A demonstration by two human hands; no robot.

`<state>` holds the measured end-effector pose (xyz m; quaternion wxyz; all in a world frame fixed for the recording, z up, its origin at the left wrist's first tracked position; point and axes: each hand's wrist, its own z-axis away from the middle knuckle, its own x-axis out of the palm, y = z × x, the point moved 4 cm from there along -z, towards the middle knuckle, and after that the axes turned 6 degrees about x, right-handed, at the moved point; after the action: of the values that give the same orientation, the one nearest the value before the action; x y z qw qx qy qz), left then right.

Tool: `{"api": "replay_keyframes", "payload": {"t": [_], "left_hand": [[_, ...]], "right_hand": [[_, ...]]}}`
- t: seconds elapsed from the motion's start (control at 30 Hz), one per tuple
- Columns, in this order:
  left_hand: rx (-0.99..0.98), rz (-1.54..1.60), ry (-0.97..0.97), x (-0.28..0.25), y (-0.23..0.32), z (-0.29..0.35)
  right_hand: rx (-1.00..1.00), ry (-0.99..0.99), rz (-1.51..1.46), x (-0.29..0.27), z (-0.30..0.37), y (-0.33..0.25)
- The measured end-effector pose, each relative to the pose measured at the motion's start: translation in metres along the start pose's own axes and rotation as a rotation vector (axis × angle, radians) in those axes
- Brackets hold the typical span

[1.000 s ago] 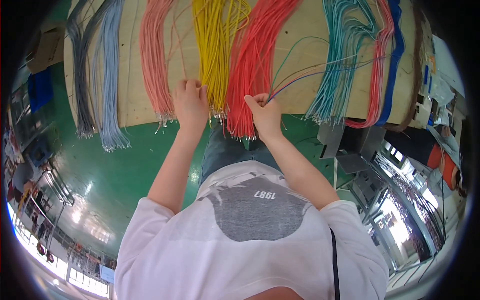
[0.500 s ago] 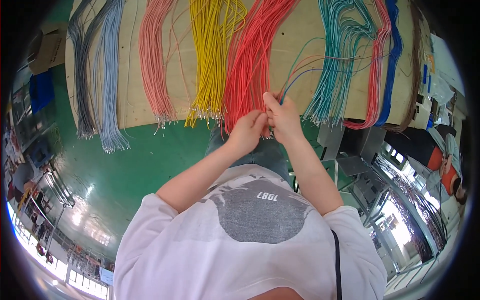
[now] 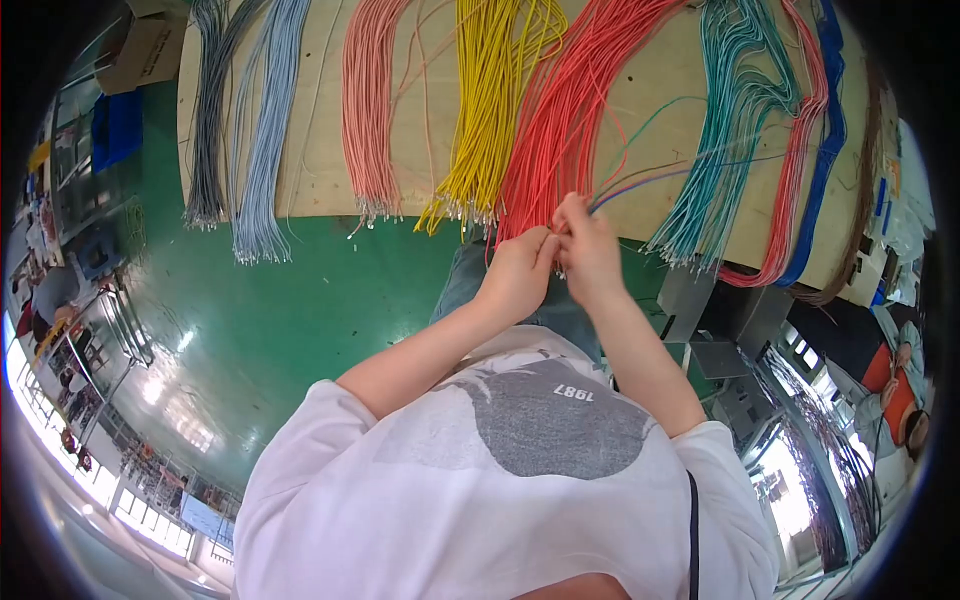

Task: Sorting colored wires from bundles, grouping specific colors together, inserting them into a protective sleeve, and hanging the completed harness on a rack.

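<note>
In front of me, at the table's near edge, my two hands nearly touch at the fingertips. My right hand is closed around a few thin wires, among them green, brown, red and blue ones, which arc away to the right over the teal bundle. My left hand is pinched shut beside it; what lies between its fingers is hidden. Directly beyond both hands lies a thick bundle of red wires, its metal-tipped ends partly behind my fingers. Left of that is a yellow wire bundle, right of it a teal wire bundle.
The pale table also carries pink, light blue and grey wire bundles at left, and red-and-white, blue and brown ones at right. Another person sits at far right.
The whole view has shifted, so the table and bundles sit farther right. My hands stay together at the red wires' ends, and the arcing wires lie lower and closer together.
</note>
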<state>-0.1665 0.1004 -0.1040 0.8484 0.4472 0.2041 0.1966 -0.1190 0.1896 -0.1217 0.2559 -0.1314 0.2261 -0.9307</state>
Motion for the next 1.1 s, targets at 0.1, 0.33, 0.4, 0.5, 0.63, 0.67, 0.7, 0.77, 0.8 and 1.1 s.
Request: {"api": "replay_keyframes", "payload": {"t": [0.1, 0.33, 0.4, 0.5, 0.63, 0.67, 0.7, 0.77, 0.8, 1.1], "left_hand": [[-0.137, 0.119, -0.079, -0.01, -0.01, -0.012], [0.228, -0.756, 0.512, -0.08, -0.05, -0.051], [0.233, -0.76, 0.497, -0.083, -0.047, -0.051], [0.293, -0.618, 0.524, -0.091, -0.028, -0.045], [0.053, -0.102, 0.516, -0.117, -0.046, -0.052], [0.067, -0.161, 0.612, -0.125, -0.054, -0.056], [0.071, -0.164, 0.616, -0.126, -0.058, -0.058], [0.255, -0.634, 0.645, -0.126, -0.054, -0.059], [0.255, -0.633, 0.645, -0.125, -0.053, -0.061], [0.453, -0.593, 0.716, -0.153, -0.014, -0.119]], "right_hand": [[0.02, -0.123, -0.089, -0.009, -0.006, 0.009], [-0.038, -0.159, -0.112, -0.008, -0.006, 0.009], [-0.031, -0.185, -0.121, -0.008, -0.007, 0.007], [-0.046, -0.141, -0.103, -0.011, -0.008, 0.004], [-0.022, -0.112, -0.09, -0.009, -0.007, 0.005], [-0.013, -0.087, -0.079, -0.008, -0.007, 0.005], [-0.016, -0.092, -0.081, -0.007, -0.008, 0.006], [-0.008, -0.092, -0.092, -0.008, -0.01, 0.009], [-0.008, -0.091, -0.091, -0.008, -0.011, 0.01], [-0.018, -0.092, -0.07, -0.013, -0.012, 0.01]]}}
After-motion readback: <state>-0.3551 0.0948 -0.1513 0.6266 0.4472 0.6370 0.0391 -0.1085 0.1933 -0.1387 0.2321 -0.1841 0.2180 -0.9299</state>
